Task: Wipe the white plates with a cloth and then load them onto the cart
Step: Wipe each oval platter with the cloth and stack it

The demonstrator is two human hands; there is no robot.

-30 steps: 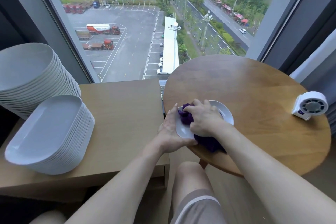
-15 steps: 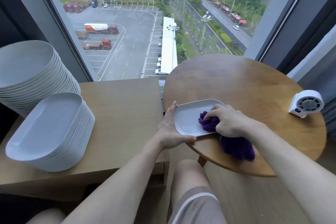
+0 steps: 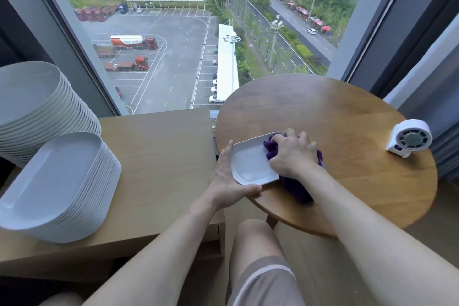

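Note:
A white oblong plate lies at the near left edge of the round wooden table. My left hand cups the plate's left and near rim, thumb along the front edge, fingers straight. My right hand grips a bunched purple cloth and presses it onto the plate's right half, which the hand and cloth hide. Part of the cloth trails over the table toward me.
On the lower wooden surface to the left stand a tall stack of oblong white plates and, behind it, a taller stack of round plates. A small white fan sits at the table's right edge. A large window lies beyond.
My right hand with the cloth slid from the plate's left end to its right side, then slightly back up over the right half. My left hand kept its hold on the plate.

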